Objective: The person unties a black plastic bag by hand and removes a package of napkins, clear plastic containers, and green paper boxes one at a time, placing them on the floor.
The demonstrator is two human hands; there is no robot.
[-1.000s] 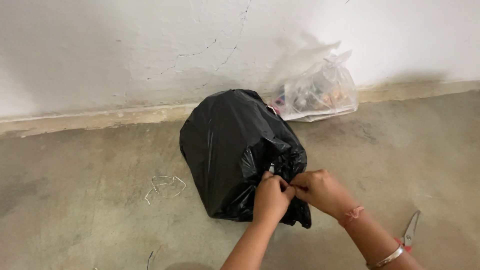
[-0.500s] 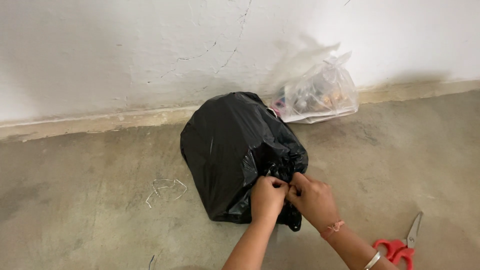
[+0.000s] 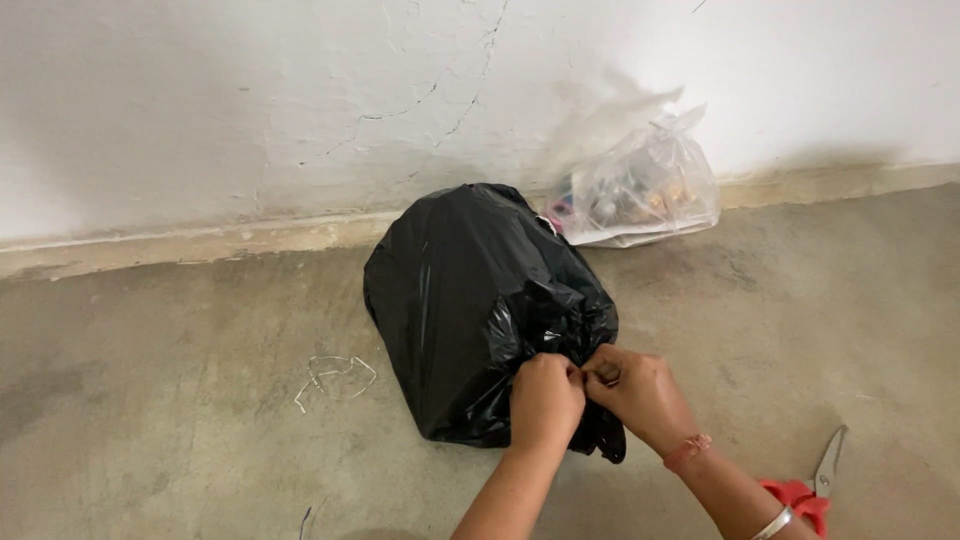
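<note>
Both hands, left hand and right hand, are pinched tight on the gathered neck of the black garbage bag, which sits on the concrete floor right by the wall's base, bulging away beyond the knuckles.

Soft, even daylight, fairly bright, no hard glare. The black garbage bag shows faint sheen on its folds; a pale shadow sits on the white wall behind the clear plastic bag. Focus sharp, corners slightly dimmer.
</note>
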